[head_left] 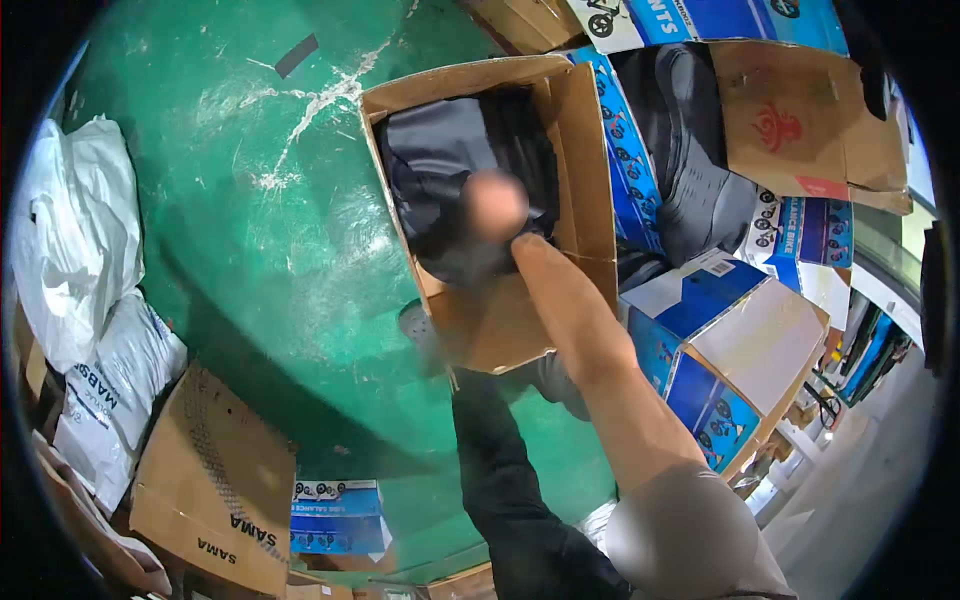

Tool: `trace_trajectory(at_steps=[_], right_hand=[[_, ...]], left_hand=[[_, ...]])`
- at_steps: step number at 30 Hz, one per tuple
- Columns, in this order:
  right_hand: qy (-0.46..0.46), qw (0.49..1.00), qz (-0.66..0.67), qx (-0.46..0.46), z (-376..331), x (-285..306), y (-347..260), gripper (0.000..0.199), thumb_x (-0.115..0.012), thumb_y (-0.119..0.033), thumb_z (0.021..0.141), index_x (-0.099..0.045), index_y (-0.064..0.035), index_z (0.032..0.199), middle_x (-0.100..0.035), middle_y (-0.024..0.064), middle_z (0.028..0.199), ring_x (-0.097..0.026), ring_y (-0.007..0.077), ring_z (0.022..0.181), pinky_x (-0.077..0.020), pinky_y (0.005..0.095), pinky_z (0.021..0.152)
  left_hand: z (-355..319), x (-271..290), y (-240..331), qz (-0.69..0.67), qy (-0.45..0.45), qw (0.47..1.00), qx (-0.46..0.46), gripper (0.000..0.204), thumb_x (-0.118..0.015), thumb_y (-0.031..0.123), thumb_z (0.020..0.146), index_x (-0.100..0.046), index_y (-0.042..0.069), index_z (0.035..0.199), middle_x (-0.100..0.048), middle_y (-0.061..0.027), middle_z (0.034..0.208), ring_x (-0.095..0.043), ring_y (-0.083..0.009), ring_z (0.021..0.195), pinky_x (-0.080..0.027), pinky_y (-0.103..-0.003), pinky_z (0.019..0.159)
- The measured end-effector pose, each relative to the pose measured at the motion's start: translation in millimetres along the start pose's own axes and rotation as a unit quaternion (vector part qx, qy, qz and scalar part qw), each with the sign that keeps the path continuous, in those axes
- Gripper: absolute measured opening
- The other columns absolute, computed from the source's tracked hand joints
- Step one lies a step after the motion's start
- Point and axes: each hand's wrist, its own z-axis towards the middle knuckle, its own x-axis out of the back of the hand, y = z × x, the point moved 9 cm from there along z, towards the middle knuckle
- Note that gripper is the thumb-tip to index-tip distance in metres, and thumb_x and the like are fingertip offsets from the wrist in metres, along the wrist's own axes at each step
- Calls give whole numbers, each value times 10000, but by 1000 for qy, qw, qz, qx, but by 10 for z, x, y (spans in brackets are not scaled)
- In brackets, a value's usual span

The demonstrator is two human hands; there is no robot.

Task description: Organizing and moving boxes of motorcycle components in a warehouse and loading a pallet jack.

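An uncovered cardboard box (495, 345) stands before me on the floor. Dark, smooth, folded goods (435, 140), black with a bluish-grey sheen, fill much of it; their kind cannot be made out. My right arm reaches in from the lower right, and my right hand (505, 215) is over the black goods inside the box. A blur covers the hand, so its fingers and any grip do not show. My left hand is outside the picture. Below the box are a black trouser leg (490, 450) and part of a grey shoe (415, 322).
Blue-and-white printed cartons (715, 400) crowd the right side, with black goods (690, 150) in one box. White plastic sacks (85, 230) and a brown carton (215, 480) stand on the left. A small blue box (338, 525) lies low down on the green floor (230, 290).
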Motion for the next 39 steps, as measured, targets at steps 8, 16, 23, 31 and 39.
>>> trace_trajectory(at_steps=[8,16,23,31,39], right_hand=[[43,997,61,-14,-675,1644,-194,262,-691,-147,676,-553,-35,869,-612,157,869,-636,318,810,-519,405,678],[91,967,230,-59,-3051,4141,-1202,263,-667,-182,666,-575,-1,833,-622,199,862,-623,385,788,-505,468,701],[80,957,278,-31,-5777,5050,-1763,282,-646,-210,672,-599,6,846,-629,199,811,-624,376,720,-499,468,631],[281,928,243,5,-8192,5320,-1677,157,-572,-181,741,-563,-31,699,-555,106,723,-571,278,697,-431,365,530],[302,927,186,-122,-9840,5533,-71,115,-590,-154,703,-575,-46,666,-577,105,732,-597,239,707,-452,346,522]], left_hand=[[-341,247,-328,59,-23,992,-113,344,-607,231,910,-568,31,1187,-552,-135,1233,-568,-227,1036,-467,-352,902],[-239,32,663,29,-28,842,-539,299,-605,105,863,-598,-12,1138,-631,-135,1124,-615,-210,977,-490,-307,840],[-2677,-990,1002,-106,-325,782,-522,518,-597,327,923,-438,21,1309,-532,-103,1250,-532,-217,1122,-412,-424,969],[-3913,-1481,-1067,63,-263,855,-443,440,-609,439,905,-649,3,954,-640,-83,946,-590,-200,819,-499,-362,739],[-4390,-3472,-2127,72,-439,828,-341,410,-544,334,933,-605,7,1171,-638,-102,1092,-607,-225,966,-513,-362,829]])
